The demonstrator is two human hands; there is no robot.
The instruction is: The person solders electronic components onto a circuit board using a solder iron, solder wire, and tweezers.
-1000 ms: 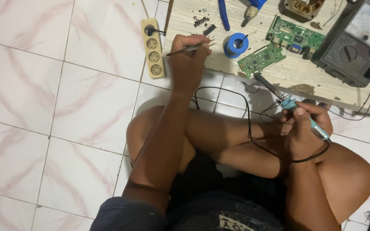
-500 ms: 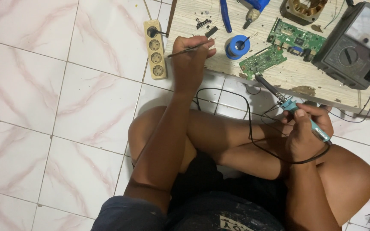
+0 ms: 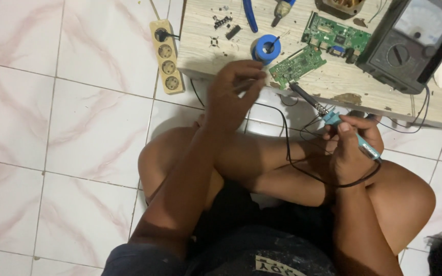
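The low desk point(image 3: 333, 82) carries a meter point(image 3: 410, 43), green boards point(image 3: 299, 65) and a blue solder spool point(image 3: 266, 48). Right hand point(image 3: 351, 148) clamps the soldering iron point(image 3: 333, 120) above bare legs, so its tip could burn skin or cord; left hand point(image 3: 234, 92) pinches thin wire, likely to slip

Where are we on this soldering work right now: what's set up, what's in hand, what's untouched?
Set up: the beige power strip has a plug in its top socket. In hand: the right hand grips the teal-handled soldering iron, tip short of the smaller green circuit board; the left hand pinches something thin beside the blue solder spool. Untouched: both boards.
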